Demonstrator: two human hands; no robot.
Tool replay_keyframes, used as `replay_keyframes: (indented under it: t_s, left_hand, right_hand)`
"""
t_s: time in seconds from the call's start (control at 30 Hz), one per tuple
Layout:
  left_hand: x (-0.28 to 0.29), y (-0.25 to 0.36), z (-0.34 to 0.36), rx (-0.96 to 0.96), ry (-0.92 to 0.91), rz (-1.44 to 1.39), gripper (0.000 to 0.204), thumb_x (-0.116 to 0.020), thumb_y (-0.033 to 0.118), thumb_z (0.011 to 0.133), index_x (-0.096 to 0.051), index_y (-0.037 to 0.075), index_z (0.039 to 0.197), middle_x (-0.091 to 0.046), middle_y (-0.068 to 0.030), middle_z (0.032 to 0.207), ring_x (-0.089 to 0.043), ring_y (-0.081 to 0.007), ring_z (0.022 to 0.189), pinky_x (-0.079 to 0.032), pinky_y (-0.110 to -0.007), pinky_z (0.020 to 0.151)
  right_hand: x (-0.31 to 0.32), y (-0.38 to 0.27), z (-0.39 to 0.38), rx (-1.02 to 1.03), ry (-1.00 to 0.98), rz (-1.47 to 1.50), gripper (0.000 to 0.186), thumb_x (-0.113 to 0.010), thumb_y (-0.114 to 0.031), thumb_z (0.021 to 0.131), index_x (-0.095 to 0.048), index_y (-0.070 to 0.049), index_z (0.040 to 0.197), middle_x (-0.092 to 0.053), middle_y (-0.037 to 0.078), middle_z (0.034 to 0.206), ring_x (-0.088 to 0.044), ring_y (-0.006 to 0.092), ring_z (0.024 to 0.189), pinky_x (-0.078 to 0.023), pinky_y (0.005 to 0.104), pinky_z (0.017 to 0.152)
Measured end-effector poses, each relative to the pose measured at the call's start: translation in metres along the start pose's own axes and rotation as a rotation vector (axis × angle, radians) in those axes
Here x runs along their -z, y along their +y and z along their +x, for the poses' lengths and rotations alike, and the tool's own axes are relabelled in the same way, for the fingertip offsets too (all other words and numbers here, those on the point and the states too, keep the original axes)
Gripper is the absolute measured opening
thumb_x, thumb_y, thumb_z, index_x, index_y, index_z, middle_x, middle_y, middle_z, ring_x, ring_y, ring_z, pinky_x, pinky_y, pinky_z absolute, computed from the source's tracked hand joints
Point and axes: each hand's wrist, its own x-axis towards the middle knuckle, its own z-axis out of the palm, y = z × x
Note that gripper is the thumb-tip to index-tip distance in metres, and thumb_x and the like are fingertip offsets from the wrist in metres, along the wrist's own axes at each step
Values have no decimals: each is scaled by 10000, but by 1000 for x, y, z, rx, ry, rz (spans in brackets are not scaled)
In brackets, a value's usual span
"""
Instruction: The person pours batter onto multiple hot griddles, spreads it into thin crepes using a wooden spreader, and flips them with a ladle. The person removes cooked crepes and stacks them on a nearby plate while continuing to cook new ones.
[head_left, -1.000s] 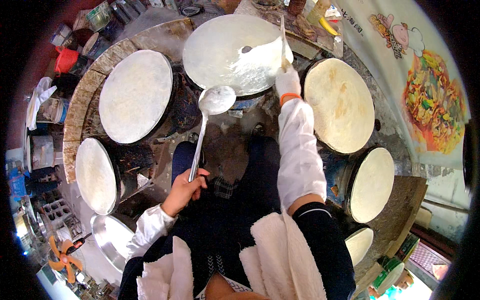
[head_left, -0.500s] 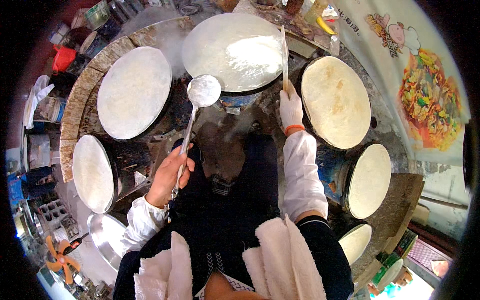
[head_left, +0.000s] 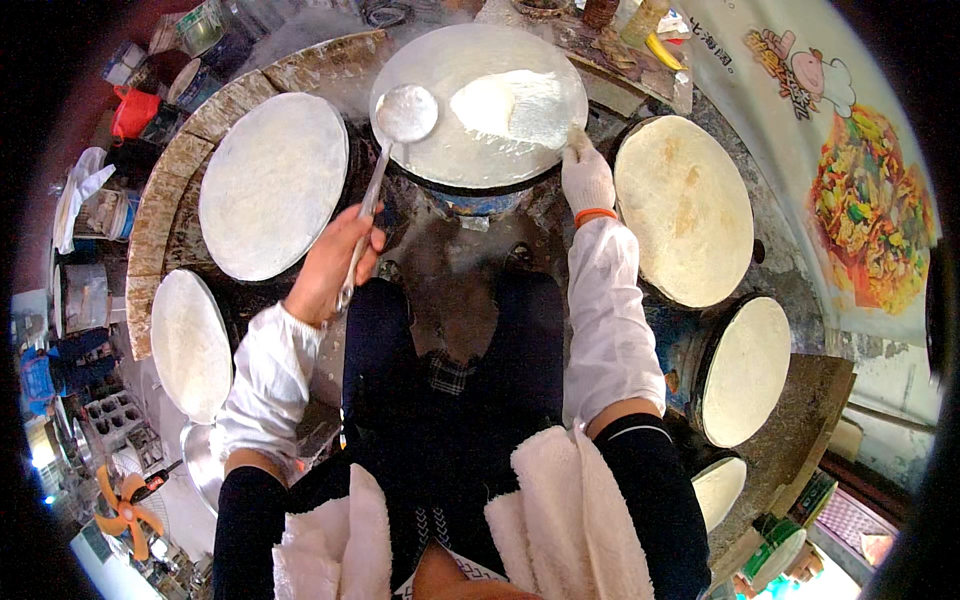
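Note:
My left hand (head_left: 338,258) is wrapped round the handle of a metal ladle (head_left: 372,185). The ladle's bowl hangs over the left part of a large round griddle (head_left: 430,165), coated in white. My right hand (head_left: 588,185), in a white glove with an orange band at the wrist, is closed at the griddle's right edge. The thin flat spreader it held upright is hard to make out now against the bright surface. A wet white patch of batter (head_left: 505,105) lies on the right half of the griddle, streaked toward my right hand.
Pale sheets cover griddles on the left (head_left: 275,190) and right (head_left: 685,210), with further ones (head_left: 192,345) (head_left: 742,370) nearer me. A curved brick ledge (head_left: 160,220) runs behind the left ones. Orange fan (head_left: 127,515) at lower left; food poster (head_left: 868,210) on the right wall.
My left hand and the ladle have moved up and slightly right, over the griddle. My right hand has lowered the spreader from upright toward the griddle, where the batter patch now looks streaked.

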Motion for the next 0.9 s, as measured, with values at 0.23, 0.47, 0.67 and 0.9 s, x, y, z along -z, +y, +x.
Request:
replay_keyframes:
  t_s: [0.23, 0.47, 0.67, 0.9]
  left_hand:
    - [-6, 33, 62, -52, -9, 113, 338, -442, 244, 1064, -495, 13, 1305, -574, 1, 811, -460, -54, 522, -378, -212, 447]
    - [-10, 6, 80, -53, -82, 168, 232, -465, 298, 1058, -533, 78, 1093, -561, -1, 779, -476, -63, 540, -384, -224, 453]
    - [-44, -39, 35, 30, 20, -188, 360, -456, 332, 1067, -498, 46, 1282, -580, -25, 770, -451, -72, 493, -370, -234, 424]
    - [0, 50, -20, 29, -434, -967, 407, -341, 198, 1105, -374, -40, 1434, -466, -15, 791, -386, -57, 470, -359, -210, 396]
  right_hand:
    - [18, -35, -72, 28, -433, 119, 453, -533, -266, 969, -555, -75, 1380, -641, 240, 1255, -597, 373, 1208, -473, 398, 1005]
    - [0, -12, -143, -155, 5, 402, 432, -558, -133, 983, -540, 4, 1393, -641, 183, 1325, -620, 238, 1222, -447, 320, 1038]
    - [-68, -88, -155, -358, -308, 647, 435, -578, -153, 988, -540, -4, 1395, -710, 72, 1067, -628, 112, 783, -537, 275, 739]
    - [-18, -60, -109, 77, 0, 428, 458, -572, -196, 980, -537, -19, 1401, -640, 174, 1330, -637, 264, 1196, -477, 342, 1012]
